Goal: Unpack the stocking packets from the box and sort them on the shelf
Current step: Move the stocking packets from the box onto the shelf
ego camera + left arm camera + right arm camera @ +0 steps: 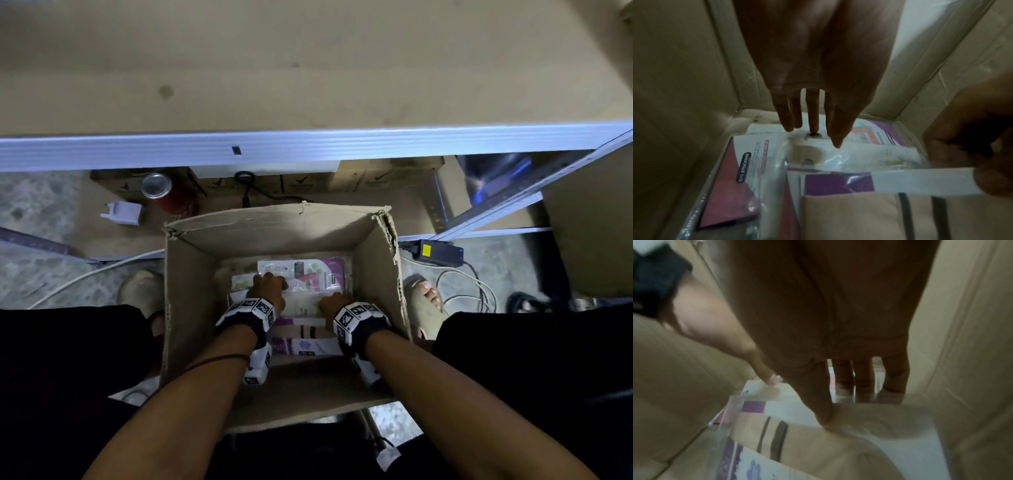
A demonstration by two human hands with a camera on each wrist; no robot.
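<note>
An open cardboard box [191, 274] stands on the floor between my feet, below the beige shelf board [308, 68]. Several stocking packets lie flat in it. A beige packet with dark stripes and a white band [301, 330] [859, 211] [797, 443] lies nearest me, and a purple-and-white packet [308, 270] lies at the far side. Both hands are down inside the box. My left hand [269, 286] [812, 128] has straight fingers, tips touching the far packets. My right hand [334, 305] [838, 394] grips the striped packet's far edge, index finger on top, other fingers behind it.
The shelf's metal front rail [308, 147] runs across just beyond the box. Under it sit a red can [161, 192], a white plug [121, 212] and cardboard cartons [308, 185]. A black power adapter [435, 251] and loose cables [462, 287] lie on the floor at the right.
</note>
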